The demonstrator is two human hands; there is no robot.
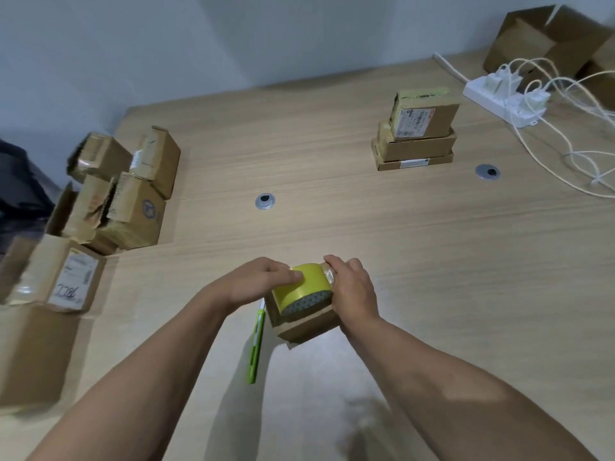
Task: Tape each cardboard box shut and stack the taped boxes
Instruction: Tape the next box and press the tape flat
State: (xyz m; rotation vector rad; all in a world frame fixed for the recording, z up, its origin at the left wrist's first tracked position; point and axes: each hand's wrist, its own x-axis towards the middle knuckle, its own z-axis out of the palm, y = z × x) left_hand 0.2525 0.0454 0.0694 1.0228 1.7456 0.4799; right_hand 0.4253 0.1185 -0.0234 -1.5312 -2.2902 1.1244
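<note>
Our forearms are stretching forward, left hand [263, 281] and right hand [352, 291] both clamping the tape roll [301, 289] from opposite sides while it is sitting on the small box [306, 322], near middle of the table [332, 211]. We are judging this the start of taping; the next move is calling for the loose end freed and drawn across the flaps. Roll is showing glossy yellow-green, cardboard matte brown, square-edged.
</note>
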